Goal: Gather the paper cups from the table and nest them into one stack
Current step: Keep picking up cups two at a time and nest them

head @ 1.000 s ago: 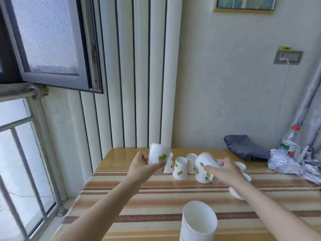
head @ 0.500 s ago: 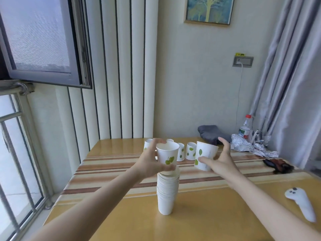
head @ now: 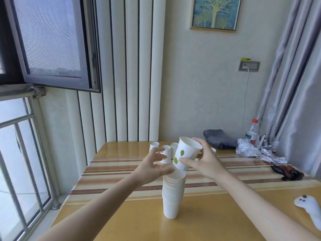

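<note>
A tall stack of nested white paper cups (head: 172, 193) stands upright on the wooden table (head: 208, 223). My right hand (head: 203, 160) grips a white cup with green leaves (head: 186, 153), tilted, its base just over the stack's top rim. My left hand (head: 152, 166) hovers at the stack's left with fingers spread, holding nothing. Three upside-down cups (head: 165, 153) stand farther back; another white rim (head: 213, 150) peeks out behind my right hand.
A grey folded cloth (head: 219, 138), a plastic bottle (head: 251, 133) and crumpled foil (head: 257, 152) sit at the back right. A dark object (head: 287, 172) and a white controller (head: 309, 206) lie at the right. A window and railing are on the left.
My left hand has let its leaf cup go onto the stack and opened. My right hand has brought its cup leftward over the stack's top.
</note>
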`<state>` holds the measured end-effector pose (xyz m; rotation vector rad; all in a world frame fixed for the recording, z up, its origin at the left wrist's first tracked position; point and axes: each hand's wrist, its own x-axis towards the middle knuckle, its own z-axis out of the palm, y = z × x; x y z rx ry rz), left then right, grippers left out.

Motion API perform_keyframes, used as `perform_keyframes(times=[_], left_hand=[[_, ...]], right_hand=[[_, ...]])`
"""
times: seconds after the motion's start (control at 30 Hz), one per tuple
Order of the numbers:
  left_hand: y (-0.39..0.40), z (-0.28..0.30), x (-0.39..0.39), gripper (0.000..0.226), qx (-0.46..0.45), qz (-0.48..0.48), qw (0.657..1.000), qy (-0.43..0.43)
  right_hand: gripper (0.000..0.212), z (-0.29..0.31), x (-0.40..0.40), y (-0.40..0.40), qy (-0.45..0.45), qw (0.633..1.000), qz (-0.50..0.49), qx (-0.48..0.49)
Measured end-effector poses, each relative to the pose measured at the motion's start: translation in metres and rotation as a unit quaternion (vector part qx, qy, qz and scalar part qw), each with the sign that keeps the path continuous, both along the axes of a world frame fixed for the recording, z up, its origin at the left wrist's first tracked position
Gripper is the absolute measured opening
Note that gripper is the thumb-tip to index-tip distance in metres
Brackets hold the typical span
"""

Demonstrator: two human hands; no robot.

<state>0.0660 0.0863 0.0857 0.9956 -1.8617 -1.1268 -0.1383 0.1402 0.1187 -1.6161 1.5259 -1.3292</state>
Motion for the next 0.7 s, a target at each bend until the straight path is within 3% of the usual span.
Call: perform_keyframes(times=[0.17,0.33,0.47,0.53,0.63,0.7], left_hand=[[-0.015,-0.008,0.019,0.065,0.012,0.019,1.000,0.009],[-0.041,-0.017,0.028,0.052,0.013,0.053,0.999,-0.005],[-0.085,-0.018,0.023,0.041,-0.047,0.101,0.991,-0.069],[-0.113,-0.022,0.015,0.045,-0.096,0.120,0.978,-0.143],[-0.156,-0.029,0.000,0.057,-0.145,0.135,0.948,-0.251],[-0.185,-0.036,-0.010,0.066,-0.157,0.127,0.931,-0.303]], right_hand=[[0.087,-0.029,0.016,-0.014,0.086,0.995,0.037,0.029],[0.100,-0.037,-0.001,-0.024,0.097,0.989,0.075,0.080],[0.054,-0.034,-0.046,-0.052,0.049,0.997,0.021,0.055],[0.043,-0.044,-0.081,-0.073,0.161,0.985,-0.050,0.040],[0.065,-0.061,-0.126,-0.101,0.372,0.917,-0.101,0.109],[0.073,-0.068,-0.146,-0.117,0.449,0.876,-0.107,0.141]])
